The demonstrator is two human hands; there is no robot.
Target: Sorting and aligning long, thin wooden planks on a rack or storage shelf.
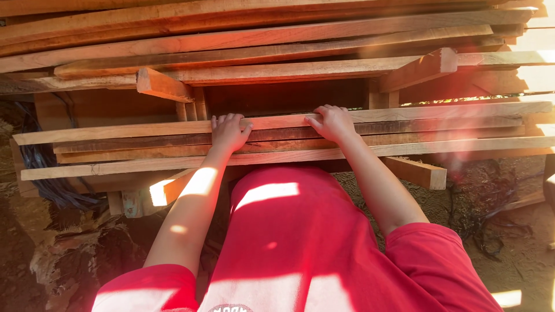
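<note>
Plank [404, 118] on stack [289, 58]: gripping top edge with left hand [228, 133] and right hand [332, 122], fingers curled over, likely steadying for balanced pull.

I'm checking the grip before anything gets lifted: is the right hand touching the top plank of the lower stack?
Touching. The head view shows the right hand lying on the top plank, its fingers curled over the far edge.

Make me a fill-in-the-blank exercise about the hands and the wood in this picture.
1. Both hands, the left hand and the right hand, rest on a stack of wooden ____.
2. The person's shirt is ____.
3. The ground beside the stack is bare ____.

Missing words: planks; red; dirt
</note>
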